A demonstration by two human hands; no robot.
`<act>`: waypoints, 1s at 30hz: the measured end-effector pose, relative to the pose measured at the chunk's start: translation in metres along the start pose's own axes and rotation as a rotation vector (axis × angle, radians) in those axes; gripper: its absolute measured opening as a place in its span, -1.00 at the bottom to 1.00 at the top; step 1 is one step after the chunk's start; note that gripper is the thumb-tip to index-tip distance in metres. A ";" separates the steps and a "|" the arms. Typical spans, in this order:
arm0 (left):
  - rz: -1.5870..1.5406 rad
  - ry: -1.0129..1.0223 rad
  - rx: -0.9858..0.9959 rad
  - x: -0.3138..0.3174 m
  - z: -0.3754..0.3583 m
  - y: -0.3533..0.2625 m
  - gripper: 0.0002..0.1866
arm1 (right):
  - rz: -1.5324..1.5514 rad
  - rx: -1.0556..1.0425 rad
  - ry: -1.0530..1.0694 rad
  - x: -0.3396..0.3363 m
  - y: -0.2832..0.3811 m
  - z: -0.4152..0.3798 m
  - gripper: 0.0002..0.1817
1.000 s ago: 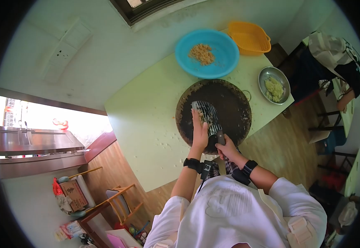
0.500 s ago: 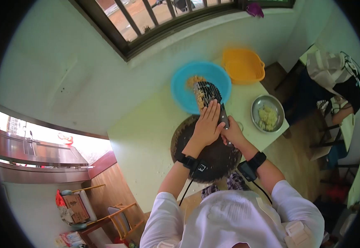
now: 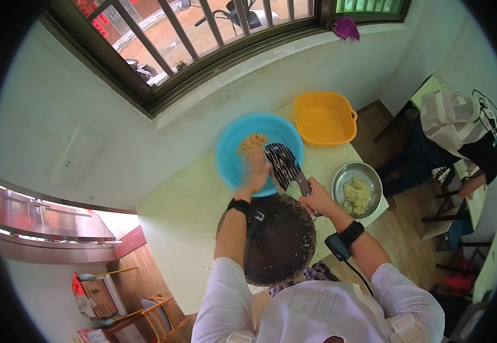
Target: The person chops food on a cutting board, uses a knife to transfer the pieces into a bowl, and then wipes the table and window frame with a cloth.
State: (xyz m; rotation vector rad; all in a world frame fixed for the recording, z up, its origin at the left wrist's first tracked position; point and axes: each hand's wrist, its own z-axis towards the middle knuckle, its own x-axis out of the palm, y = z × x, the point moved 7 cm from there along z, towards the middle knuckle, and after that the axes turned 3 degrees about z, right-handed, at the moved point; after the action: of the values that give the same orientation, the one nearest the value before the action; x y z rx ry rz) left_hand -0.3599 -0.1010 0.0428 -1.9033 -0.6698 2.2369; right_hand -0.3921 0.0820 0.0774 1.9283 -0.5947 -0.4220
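A dark cleaver (image 3: 283,164) with pale bits on its blade is held by its handle in my right hand (image 3: 318,198), blade over the blue basin (image 3: 229,143). My left hand (image 3: 256,171), smeared by motion, is over the basin, left of the blade; its fingers cannot be made out. Light brown chopped food (image 3: 253,144) lies in the basin. Below my hands sits a round dark chopping board (image 3: 277,246) with small pale scraps on it. To the right of my right hand, a metal bowl (image 3: 340,177) holds pale green chopped food (image 3: 357,195).
A yellow basket (image 3: 324,119) stands right of the basin on the pale table (image 3: 171,228). A barred window (image 3: 203,63) is in the wall ahead. At the right another person (image 3: 483,148) bends over a table. Wooden chairs and a box are at the lower left.
My left hand has come off the cleaver blade and moved left. The bits of brown food on the blade are fewer. The view has shifted, showing more of the window.
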 end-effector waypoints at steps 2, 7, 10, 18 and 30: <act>0.041 0.306 -0.377 0.013 -0.009 0.038 -0.38 | 0.074 0.076 -0.028 -0.010 -0.013 0.001 -0.64; 0.049 0.106 -0.346 -0.002 -0.005 0.039 -0.45 | 0.142 0.077 -0.021 -0.026 -0.008 -0.006 -0.69; -0.316 0.065 -0.465 -0.019 -0.004 0.035 -0.48 | -0.145 -0.150 -0.132 -0.036 0.003 -0.009 -0.73; -0.341 -0.098 -0.802 -0.053 -0.020 0.056 -0.54 | -1.206 -0.842 -0.261 -0.031 0.044 -0.040 -0.73; 0.012 0.240 0.150 -0.020 -0.034 -0.098 -0.46 | -1.408 -1.000 -0.060 -0.008 0.043 -0.013 -0.77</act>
State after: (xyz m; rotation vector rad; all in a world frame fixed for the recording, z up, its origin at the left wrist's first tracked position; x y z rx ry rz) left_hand -0.3417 -0.0129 0.0971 -2.0569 -0.4431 1.9586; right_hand -0.4013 0.0816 0.1223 1.0402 0.9388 -1.3197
